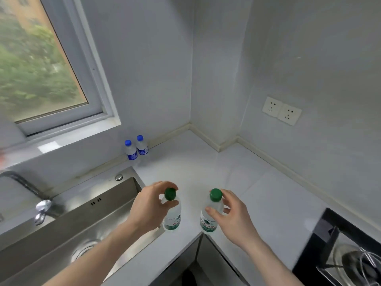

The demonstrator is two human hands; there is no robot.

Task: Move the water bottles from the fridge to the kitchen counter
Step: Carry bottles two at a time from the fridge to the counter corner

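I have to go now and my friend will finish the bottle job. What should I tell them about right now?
Left hand: grips the left green-capped bottle near its neck.
Right hand: grips the right green-capped bottle the same way.
Both stand upright near the counter's front edge, beside the sink.
Done: two blue-capped bottles stand by the back wall.
Left: let go of these two. The fridge is out of view, so check it for more.

Bare forearms, sleeveless, hands (149, 205) ungloved
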